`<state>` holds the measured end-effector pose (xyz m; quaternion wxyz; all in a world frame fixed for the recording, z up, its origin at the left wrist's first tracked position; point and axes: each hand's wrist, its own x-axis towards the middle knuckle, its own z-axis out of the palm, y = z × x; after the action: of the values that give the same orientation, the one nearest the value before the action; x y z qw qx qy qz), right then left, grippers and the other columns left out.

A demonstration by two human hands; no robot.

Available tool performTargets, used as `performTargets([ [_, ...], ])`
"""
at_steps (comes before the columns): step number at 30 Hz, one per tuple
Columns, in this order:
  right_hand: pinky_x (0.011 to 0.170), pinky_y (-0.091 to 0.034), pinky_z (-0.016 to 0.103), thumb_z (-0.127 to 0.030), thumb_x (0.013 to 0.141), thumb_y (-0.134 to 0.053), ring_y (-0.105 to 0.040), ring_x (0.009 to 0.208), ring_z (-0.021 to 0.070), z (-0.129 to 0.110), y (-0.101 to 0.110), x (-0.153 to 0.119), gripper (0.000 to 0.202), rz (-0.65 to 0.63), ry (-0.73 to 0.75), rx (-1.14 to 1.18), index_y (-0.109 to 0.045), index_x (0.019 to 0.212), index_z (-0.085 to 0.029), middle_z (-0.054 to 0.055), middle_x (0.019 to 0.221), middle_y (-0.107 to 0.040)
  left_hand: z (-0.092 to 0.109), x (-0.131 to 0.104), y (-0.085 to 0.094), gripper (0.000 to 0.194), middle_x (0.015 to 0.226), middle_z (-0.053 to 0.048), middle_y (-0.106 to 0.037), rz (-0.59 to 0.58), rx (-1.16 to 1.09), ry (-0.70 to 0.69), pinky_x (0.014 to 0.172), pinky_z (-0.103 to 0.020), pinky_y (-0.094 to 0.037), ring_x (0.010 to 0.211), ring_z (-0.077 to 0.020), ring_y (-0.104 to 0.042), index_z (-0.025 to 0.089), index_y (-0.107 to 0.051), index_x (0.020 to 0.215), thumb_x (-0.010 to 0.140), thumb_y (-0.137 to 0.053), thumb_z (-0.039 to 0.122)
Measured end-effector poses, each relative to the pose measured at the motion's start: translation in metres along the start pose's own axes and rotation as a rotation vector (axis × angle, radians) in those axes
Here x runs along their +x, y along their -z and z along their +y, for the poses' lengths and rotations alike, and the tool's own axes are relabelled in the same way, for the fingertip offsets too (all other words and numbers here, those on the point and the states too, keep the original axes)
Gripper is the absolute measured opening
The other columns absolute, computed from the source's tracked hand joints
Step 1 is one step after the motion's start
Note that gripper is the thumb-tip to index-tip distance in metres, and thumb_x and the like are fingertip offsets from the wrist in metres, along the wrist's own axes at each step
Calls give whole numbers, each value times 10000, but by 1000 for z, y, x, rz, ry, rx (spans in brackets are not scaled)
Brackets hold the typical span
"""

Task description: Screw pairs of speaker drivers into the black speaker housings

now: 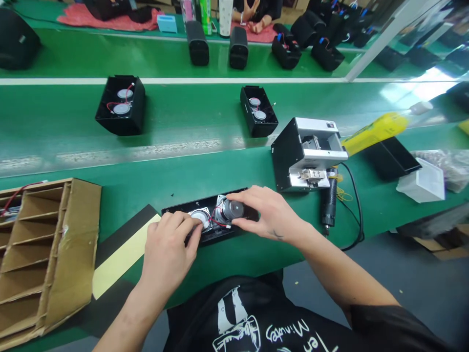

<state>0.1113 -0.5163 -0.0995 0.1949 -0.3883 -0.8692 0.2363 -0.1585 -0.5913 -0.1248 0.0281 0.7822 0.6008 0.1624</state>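
Fingers of the right hand [269, 212] clamp one speaker [234, 210] by opposite sides, probably for even control, leaving its back uncovered. It is over or in the case [185, 204]. The left hand [170, 242] bends its fingers beside another speaker [200, 216], perhaps for steadiness; I cannot tell whether they grip.

"What's covered on the black housing [198, 203]?"
"The left hand [166, 244] hides its near left part, the right hand [273, 215] some of its right end."
"And the edges?"
"They crop the cardboard box [80, 234] at left and a co-worker [259, 24] up top."
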Motion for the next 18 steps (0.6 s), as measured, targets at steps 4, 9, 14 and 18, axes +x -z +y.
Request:
performTargets([
  [4, 836, -392, 408, -338, 975, -798, -682, 1086, 279, -1, -8, 7, 499, -98, 55, -161, -665, 1423, -161, 128, 1255, -791, 1, -5, -4, 187, 959, -55, -758, 8, 12, 6, 723, -403, -342, 872, -256, -632, 244, -731, 1008, 1083, -563, 274],
  [9, 812, -327, 409, -291, 990, -784, -676, 1093, 283, 2, 0, 12, 424, -168, 105, -275, -686, 1374, -141, 126, 1284, -790, 1, 4, -1, 207, 1027, -84, -754, -69, 43, -57, 724, -420, -341, 907, -286, -614, 227, -735, 1181, 1077, -558, 254],
  [14, 817, -329, 406, -318, 1017, -769, -669, 1097, 264, 4, 3, 11, 418, -170, 121, -319, -674, 1393, -163, 96, 1301, -788, 6, 28, -2, 182, 922, -65, -700, -195, 39, -183, 707, -421, -328, 866, -280, -587, 265, -780, 1054, 1018, -625, 179],
  [18, 792, -316, 403, -349, 1010, -789, -655, 1066, 261, 4, -1, 6, 434, -150, 118, -337, -676, 1386, -165, 77, 1267, -795, 7, 40, -9, 248, 835, -56, -673, -210, 23, -212, 689, -413, -314, 824, -254, -581, 250, -765, 855, 1038, -610, 188],
])
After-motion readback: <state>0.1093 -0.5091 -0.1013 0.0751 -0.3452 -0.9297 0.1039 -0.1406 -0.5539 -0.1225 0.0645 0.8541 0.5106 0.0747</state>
